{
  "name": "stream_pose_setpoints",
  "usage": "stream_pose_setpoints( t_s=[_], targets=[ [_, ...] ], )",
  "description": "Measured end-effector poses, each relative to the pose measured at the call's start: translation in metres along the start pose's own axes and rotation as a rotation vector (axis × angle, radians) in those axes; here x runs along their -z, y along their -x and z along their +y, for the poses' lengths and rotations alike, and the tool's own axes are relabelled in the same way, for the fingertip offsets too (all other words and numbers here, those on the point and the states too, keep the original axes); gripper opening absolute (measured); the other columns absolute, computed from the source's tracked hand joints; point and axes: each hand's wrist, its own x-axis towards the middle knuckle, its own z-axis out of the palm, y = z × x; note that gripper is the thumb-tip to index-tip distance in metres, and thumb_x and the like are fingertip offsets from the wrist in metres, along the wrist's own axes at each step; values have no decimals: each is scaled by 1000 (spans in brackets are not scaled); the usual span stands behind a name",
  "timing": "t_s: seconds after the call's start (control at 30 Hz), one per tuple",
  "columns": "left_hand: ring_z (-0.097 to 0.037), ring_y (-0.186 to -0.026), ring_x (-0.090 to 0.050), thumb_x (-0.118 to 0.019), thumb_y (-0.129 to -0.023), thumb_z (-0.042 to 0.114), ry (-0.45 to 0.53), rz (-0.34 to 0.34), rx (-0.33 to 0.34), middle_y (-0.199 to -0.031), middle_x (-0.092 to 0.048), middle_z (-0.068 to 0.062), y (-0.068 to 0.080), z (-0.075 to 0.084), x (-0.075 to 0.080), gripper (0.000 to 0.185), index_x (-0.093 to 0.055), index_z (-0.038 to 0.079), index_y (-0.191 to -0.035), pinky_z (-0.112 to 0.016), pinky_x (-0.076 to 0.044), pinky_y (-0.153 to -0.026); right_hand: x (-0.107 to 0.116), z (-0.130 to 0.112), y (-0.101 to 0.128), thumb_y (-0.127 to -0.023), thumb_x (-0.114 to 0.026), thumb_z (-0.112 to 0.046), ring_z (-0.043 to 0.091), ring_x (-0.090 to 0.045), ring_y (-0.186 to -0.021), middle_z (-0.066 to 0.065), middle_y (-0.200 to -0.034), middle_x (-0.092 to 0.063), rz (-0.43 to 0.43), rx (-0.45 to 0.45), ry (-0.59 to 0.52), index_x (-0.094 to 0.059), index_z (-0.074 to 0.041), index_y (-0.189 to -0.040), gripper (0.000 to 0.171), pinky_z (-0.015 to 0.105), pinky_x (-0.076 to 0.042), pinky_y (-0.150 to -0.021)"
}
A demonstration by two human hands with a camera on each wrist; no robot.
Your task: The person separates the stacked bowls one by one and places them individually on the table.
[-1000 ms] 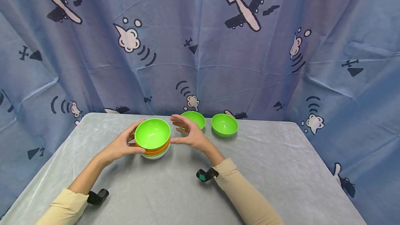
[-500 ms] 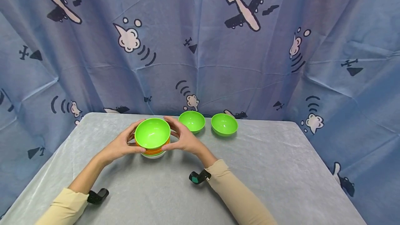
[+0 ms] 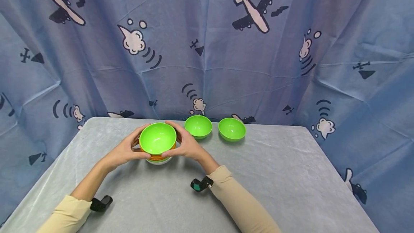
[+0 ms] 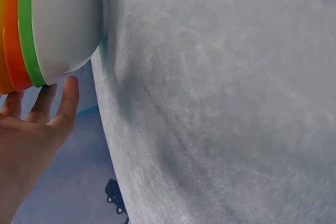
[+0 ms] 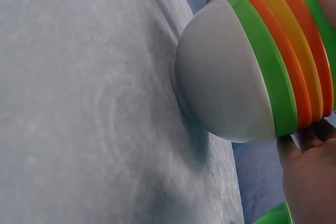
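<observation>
At 7 o'clock on the grey surface point(image 3: 181, 204), nearest the viewer, a black clip point(image 3: 101, 203) lies beside the left sleeve point(image 3: 66, 216). A second black clip point(image 3: 199, 184) with a teal patch sits at the cuff of the right sleeve point(image 3: 239, 204), toward 6 o'clock.

Further out, at about 11 o'clock, stands a stack of bowls point(image 3: 157, 143). A green bowl forms the top; orange, yellow and green rims show beneath it, and a white bowl point(image 5: 220, 98) rests at the bottom, touching the surface.

The left hand point(image 3: 124, 150) holds the stack at its 9 o'clock side, thumb on the near side and fingers point(image 4: 65, 100) curved round the rims. The right hand point(image 3: 185, 145) holds the stack at its 3 o'clock side, fingers curled round the far rim and thumb against the near edge. Both hands are in contact with the stack.

Beyond the right hand, toward 12 o'clock, a small green bowl point(image 3: 198, 126) stands upright, apart from the stack. Another green bowl point(image 3: 232, 129) stands just beside it toward 1 o'clock, near the far edge.

Behind the surface hangs a blue curtain point(image 3: 207, 46) printed with aeroplanes and clouds.
</observation>
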Motion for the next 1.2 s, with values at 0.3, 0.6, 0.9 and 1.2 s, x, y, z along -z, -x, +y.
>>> stream_pose_setpoints(
  t_s=[0.3, 0.6, 0.9, 1.2],
  targets=[
    [-38, -140, -33, -81, -87, 3, -1, -2, -6, -159, -31, -13, 0, 1, 0, 95, -25, 15, -162, -45, -48, -101, -2, 0, -2, -74, -86, 8, 17, -50, -132, 5, -148, -48, 32, 34, 9, -37, -8, -155, 97, 35, -38, -111],
    [-37, -140, -33, -82, -86, 2, 8, -1, -11, -158, -31, -13, -1, 0, 1, 96, -25, 14, -162, -40, -49, -100, -2, -1, -2, -72, -86, 11, 18, -51, -130, 8, -148, -49, 54, 71, -10, -37, -2, -155, 96, 37, -38, -111],
    [-38, -140, -34, -82, -85, 3, -9, 14, -5, -156, -35, -15, 0, -1, 0, 95, -26, 12, -161, -50, -46, -102, 1, -8, -1, -73, -85, 12, 23, -47, -135, 8, -149, -47, 98, 93, -89, -36, 1, -154, 96, 38, -35, -113],
    [-39, -142, -31, -82, -86, 6, -20, 23, 16, -160, -30, -14, -1, -2, -1, 95, -25, 12, -161, -56, -40, -106, 9, -21, 1, -72, -81, 20, 24, -42, -139, 12, -153, -42, 184, 88, -144, -38, -1, -155, 96, 37, -37, -112]
  ],
)
